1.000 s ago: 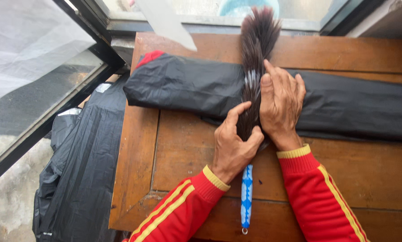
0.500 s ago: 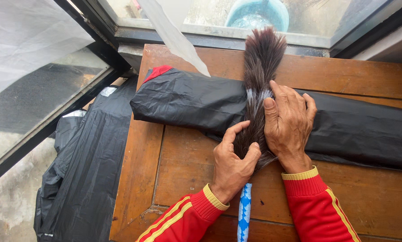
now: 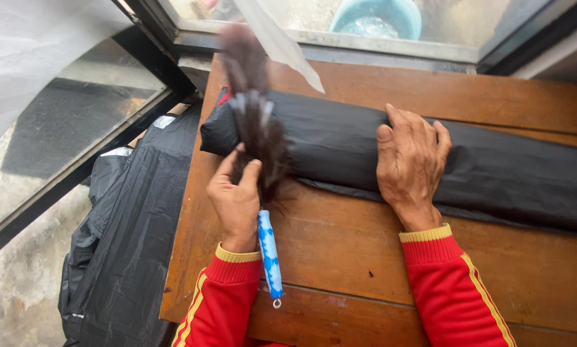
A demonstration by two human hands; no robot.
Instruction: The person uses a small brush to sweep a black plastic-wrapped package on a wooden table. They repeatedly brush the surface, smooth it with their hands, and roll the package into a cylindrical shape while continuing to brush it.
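Note:
My left hand (image 3: 238, 196) grips a feather duster (image 3: 256, 128) where its dark brown feathers meet the blue-and-white handle (image 3: 269, 254). The feathers stand up, blurred, over the left end of a long roll wrapped in black plastic (image 3: 340, 138). The roll lies across a brown wooden table (image 3: 365, 257). My right hand (image 3: 412, 160) rests flat on top of the roll, fingers spread, holding nothing. Both sleeves are red with yellow stripes.
A sheet of black plastic (image 3: 131, 238) hangs down beside the table's left edge. A glass window in a black frame (image 3: 76, 122) stands open at the left. A light blue tub (image 3: 380, 16) sits beyond the window sill at the top.
The duster has swung left, away from my right hand, and my left hand went with it. My right hand has stayed on the roll. The camera view has shifted.

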